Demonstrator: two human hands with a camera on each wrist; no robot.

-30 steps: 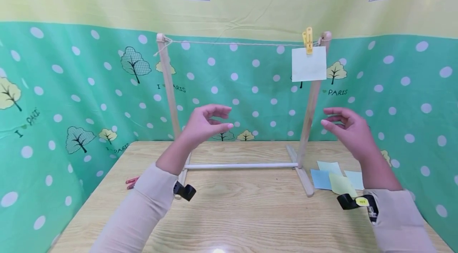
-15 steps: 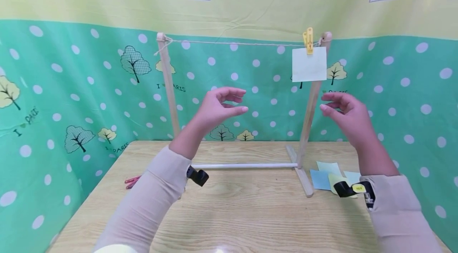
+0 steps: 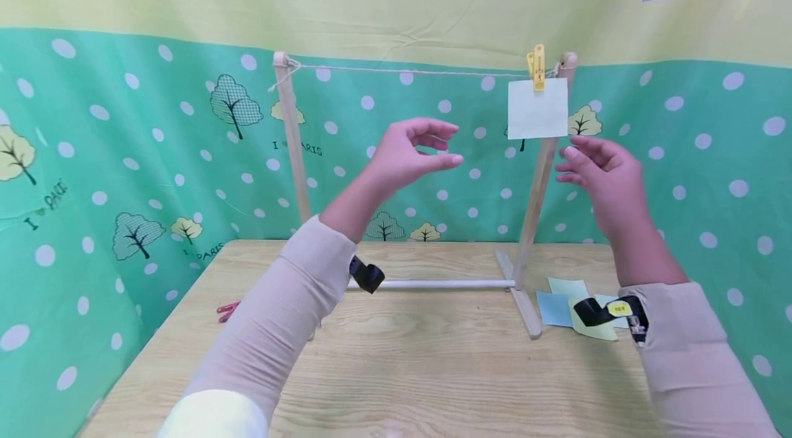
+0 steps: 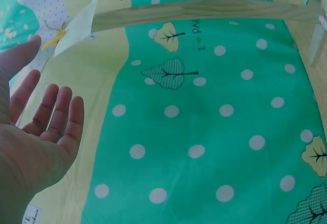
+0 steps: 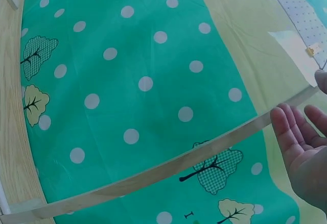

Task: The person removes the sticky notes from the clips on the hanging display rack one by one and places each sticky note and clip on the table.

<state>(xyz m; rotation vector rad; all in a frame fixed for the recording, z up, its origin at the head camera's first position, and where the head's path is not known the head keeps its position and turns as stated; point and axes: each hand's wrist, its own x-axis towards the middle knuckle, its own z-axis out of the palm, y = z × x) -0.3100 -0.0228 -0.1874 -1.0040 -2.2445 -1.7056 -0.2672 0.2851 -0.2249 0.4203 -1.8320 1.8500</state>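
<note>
A pale square paper note (image 3: 537, 110) hangs near the right end of a string (image 3: 402, 71), held by a yellow clothespin (image 3: 539, 68). My left hand (image 3: 411, 152) is raised in front of the frame's middle, fingers loosely bent, thumb apart, nothing between them. In the left wrist view that left hand (image 4: 43, 137) shows a bare palm. Just below the note's lower right corner is my right hand (image 3: 609, 177), relaxed and holding nothing. The right wrist view has the right hand (image 5: 304, 142) beside the wooden post (image 5: 153, 175), the note (image 5: 294, 53) beyond its fingertips.
The string spans two wooden posts joined low down by a white rod (image 3: 445, 284). Several blue, green and yellow notes (image 3: 555, 309) lie at the right of the table (image 3: 421, 369). Red clothespins (image 3: 227, 310) lie at the left. A patterned curtain (image 3: 155, 183) hangs behind.
My left hand has risen and moved right, toward the hanging note. The right hand has risen to just beneath the note. Note and clothespin stay on the string.
</note>
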